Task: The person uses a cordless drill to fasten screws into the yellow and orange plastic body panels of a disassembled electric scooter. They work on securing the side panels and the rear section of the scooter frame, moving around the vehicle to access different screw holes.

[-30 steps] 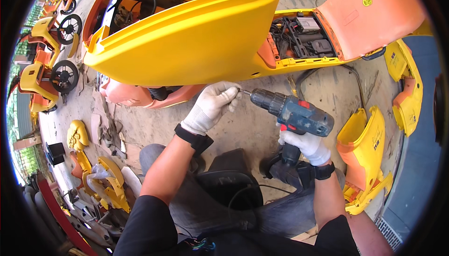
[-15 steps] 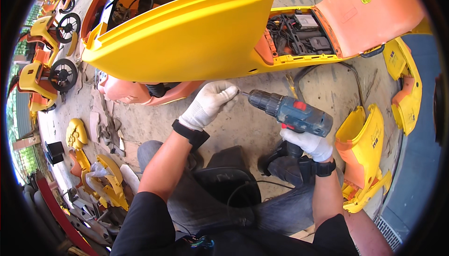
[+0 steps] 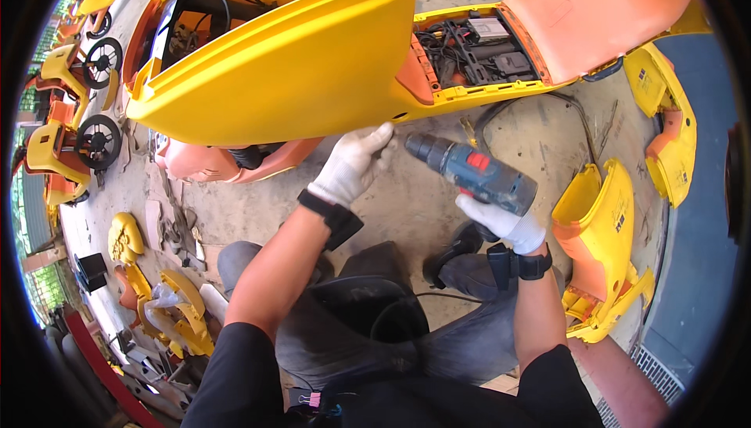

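Observation:
My right hand, in a white glove, grips a blue-grey cordless drill with red switches. The drill's black chuck points left toward my left hand. My gloved left hand is closed in a pinch just below the lower edge of a yellow scooter body panel. Whatever lies between its fingertips is too small to make out. A dark hole shows in the panel close to those fingertips. Between chuck and fingers there is a small gap, and no bit is clearly visible there.
Beyond the panel, the seat is raised over an open bay with wiring and a grey box. Loose yellow-orange panels stand at right, near a blue surface. Scooters and loose parts lie left. A bare limb enters lower right.
The thin bit tip seen between chuck and left fingers is no longer visible. Drill and right hand have shifted slightly up and left; my left fingertips are nearer the panel's hole. The view has shifted too.

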Motion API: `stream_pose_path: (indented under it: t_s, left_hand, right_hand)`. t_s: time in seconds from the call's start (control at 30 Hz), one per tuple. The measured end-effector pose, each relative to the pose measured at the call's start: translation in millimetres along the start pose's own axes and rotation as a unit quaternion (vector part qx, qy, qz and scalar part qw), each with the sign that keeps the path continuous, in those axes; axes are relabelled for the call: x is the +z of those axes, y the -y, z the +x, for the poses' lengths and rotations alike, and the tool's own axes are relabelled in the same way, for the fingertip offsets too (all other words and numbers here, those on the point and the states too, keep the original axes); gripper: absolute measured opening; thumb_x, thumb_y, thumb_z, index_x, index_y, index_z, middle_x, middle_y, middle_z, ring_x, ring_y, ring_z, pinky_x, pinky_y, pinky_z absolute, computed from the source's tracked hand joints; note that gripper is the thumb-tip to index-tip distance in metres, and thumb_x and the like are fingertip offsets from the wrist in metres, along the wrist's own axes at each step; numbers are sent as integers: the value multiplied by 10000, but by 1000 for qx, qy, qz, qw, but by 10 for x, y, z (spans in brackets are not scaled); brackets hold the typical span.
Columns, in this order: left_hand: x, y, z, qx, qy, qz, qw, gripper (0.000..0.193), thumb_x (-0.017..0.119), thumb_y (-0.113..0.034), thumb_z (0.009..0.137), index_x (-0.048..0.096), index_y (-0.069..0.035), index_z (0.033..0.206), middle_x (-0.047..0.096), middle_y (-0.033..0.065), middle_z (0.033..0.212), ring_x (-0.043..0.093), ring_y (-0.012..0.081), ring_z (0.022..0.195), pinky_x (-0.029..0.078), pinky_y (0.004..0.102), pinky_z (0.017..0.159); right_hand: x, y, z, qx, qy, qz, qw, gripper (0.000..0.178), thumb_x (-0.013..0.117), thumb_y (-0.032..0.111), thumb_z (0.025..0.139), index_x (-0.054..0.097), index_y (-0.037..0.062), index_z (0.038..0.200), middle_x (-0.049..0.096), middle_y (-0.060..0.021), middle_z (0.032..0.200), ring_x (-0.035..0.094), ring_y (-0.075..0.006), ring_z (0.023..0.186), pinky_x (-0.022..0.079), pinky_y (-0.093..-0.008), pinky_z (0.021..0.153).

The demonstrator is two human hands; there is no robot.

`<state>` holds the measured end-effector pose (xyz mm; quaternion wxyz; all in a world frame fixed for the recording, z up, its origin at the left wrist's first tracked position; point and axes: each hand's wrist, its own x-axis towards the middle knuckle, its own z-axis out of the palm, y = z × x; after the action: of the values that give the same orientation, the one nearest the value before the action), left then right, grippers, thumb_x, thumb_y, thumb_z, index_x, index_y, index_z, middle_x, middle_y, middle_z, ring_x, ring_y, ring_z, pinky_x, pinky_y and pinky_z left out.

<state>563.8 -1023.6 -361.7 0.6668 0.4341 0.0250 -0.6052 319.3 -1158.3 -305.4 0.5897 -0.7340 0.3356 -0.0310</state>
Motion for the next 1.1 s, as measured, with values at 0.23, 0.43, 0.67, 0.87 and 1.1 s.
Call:
stream_pose_path:
  t_s: [0.23,0.43,0.67,0.87,1.1]
  left_hand:
    - [471,483,768,-24,-24,-147,989,206,620,-195,984,588,8,999,585,56,815,509,118,625,441,229,542]
    - [646,688,1118,-53,-89,-182,978,136,556,-124,1006,570,6,1044,560,57,836,495,140,637,446,251,551]
    - [572,761,1351,-26,-93,-253,963,116,555,-48,982,548,10,1082,556,67,892,508,148,686,452,261,573]
    - [519,760,1463,-41,-125,-259,957,118,548,-15,969,543,21,1081,570,99,931,525,166,720,469,269,591]
    - [527,770,1461,-24,-133,-277,951,121,540,14,954,556,43,1071,593,99,955,546,156,743,480,245,602]
  right_hand:
    - [-275,-157,30,16,-92,-9,996,300,758,170,836,687,58,1106,725,-45,969,664,-132,860,532,-316,792]
    - [-341,-238,177,18,-107,-33,994,331,752,164,834,672,37,1130,722,-64,996,665,-147,878,527,-316,809]
    - [-401,-257,596,24,-85,-64,994,337,745,170,821,660,30,1116,715,-66,993,668,-152,879,533,-317,804]
    - [-320,-328,718,30,-82,-44,995,345,742,142,813,650,13,1119,714,-73,1001,672,-155,892,533,-311,816]
    - [-279,-228,755,38,-82,-72,993,335,731,124,807,650,8,1110,718,-81,1000,678,-159,902,532,-304,822]
